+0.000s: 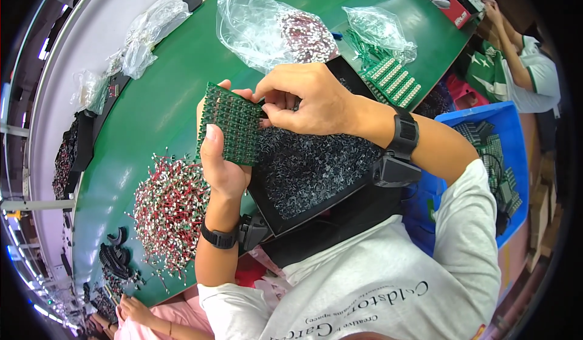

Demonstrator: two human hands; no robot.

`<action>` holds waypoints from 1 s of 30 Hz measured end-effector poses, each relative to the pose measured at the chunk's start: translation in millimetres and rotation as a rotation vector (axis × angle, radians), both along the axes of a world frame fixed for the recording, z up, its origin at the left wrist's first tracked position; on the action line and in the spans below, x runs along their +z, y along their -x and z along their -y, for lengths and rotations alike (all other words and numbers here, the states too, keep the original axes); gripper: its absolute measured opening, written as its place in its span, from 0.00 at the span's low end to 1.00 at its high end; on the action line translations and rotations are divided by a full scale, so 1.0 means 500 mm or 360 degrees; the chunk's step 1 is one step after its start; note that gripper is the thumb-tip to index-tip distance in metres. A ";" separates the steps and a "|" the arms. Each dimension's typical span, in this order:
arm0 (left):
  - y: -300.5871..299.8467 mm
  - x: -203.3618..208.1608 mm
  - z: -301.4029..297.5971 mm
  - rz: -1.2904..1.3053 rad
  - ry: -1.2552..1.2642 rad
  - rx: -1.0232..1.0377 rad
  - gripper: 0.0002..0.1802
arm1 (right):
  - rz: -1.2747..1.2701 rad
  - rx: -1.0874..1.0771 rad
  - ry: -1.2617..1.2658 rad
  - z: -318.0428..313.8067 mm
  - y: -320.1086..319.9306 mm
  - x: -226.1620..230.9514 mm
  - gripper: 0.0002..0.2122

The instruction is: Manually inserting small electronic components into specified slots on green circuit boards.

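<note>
Green board [231, 127] gripped in left hand [223, 171]; closed right hand [311, 100] partly hides black tray [322, 207].

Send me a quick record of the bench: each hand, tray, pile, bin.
Left hand: grips green board panel, thumb on its face
Right hand: fingers bunched at the panel's right edge; grasp unclear
Black tray: holds small dark parts
Wire pile: red and white, left of the tray
Blue bin: far right, holds green boards
</note>
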State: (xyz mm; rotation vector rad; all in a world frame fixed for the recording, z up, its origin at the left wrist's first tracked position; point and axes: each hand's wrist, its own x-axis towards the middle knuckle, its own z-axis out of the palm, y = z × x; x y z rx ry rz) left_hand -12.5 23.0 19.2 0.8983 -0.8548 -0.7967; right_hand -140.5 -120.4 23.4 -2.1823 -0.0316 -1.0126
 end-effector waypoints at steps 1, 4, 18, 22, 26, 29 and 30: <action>0.000 0.000 -0.001 -0.0008 -0.0010 0.0004 0.41 | 0.0074 0.0003 -0.0068 -0.003 -0.005 0.001 0.07; -0.006 -0.012 0.001 0.0062 -0.0014 -0.0035 0.41 | 0.0133 0.0017 0.0049 0.001 -0.016 -0.009 0.07; 0.002 0.004 0.000 0.0027 -0.0014 0.0008 0.41 | 0.0028 -0.0012 -0.0021 -0.006 -0.003 0.005 0.06; 0.004 0.006 0.002 0.0012 -0.0046 0.0038 0.40 | -0.0064 0.0025 0.0102 0.001 0.002 0.001 0.07; 0.004 0.004 0.000 -0.0010 -0.0048 0.0047 0.40 | 0.0089 0.0011 -0.0052 -0.006 -0.013 0.001 0.06; 0.017 0.015 -0.003 0.0023 -0.0097 0.0030 0.40 | 0.0119 0.0076 -0.0038 -0.013 -0.012 0.005 0.06; 0.014 0.014 -0.005 0.0024 -0.0092 0.0035 0.40 | 0.0121 0.0081 -0.0033 -0.013 -0.015 0.004 0.06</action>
